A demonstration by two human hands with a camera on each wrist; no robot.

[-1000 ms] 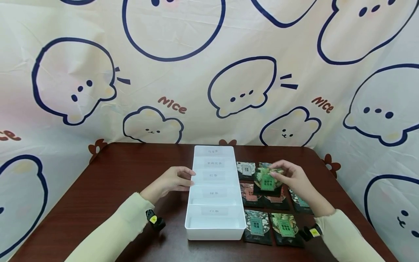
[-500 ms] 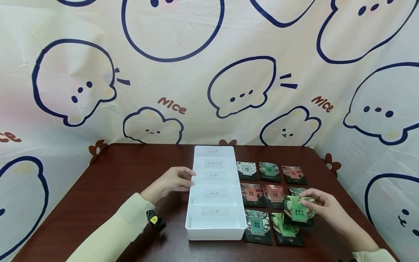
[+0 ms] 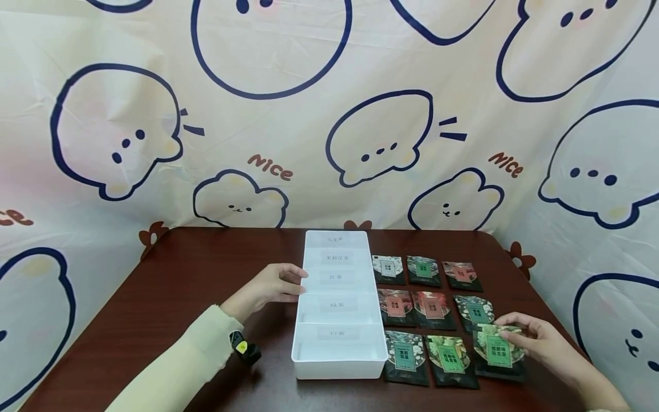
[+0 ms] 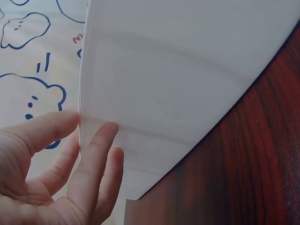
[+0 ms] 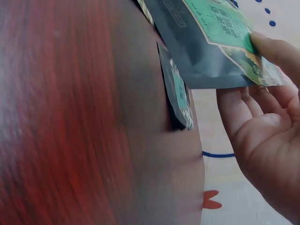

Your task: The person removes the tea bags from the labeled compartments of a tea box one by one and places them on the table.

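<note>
My left hand [image 3: 270, 287] rests against the left side of a long white box [image 3: 340, 369], its fingertips at the rim and on the outer wall in the left wrist view. The box has several labelled compartments in a row. At the right, my right hand [image 3: 546, 349] pinches the top edge of a green-labelled tea packet [image 3: 498, 352] between thumb and fingers. In the right wrist view this packet's dark lower part [image 5: 197, 61] faces the camera, tilted above the table. It sits just right of another green-labelled packet [image 3: 450, 360] in the front row.
Several more tea packets lie in rows right of the box: a white-labelled one [image 3: 388, 269], red-labelled ones [image 3: 395, 307] and teal-labelled ones [image 3: 475, 312]. The dark wooden table [image 3: 206, 269] meets a cartoon-printed cloth [image 3: 309, 131] behind.
My right hand has carried the green-labelled packet from over the back rows toward the front right, uncovering the packets beneath. My left hand stays at the box.
</note>
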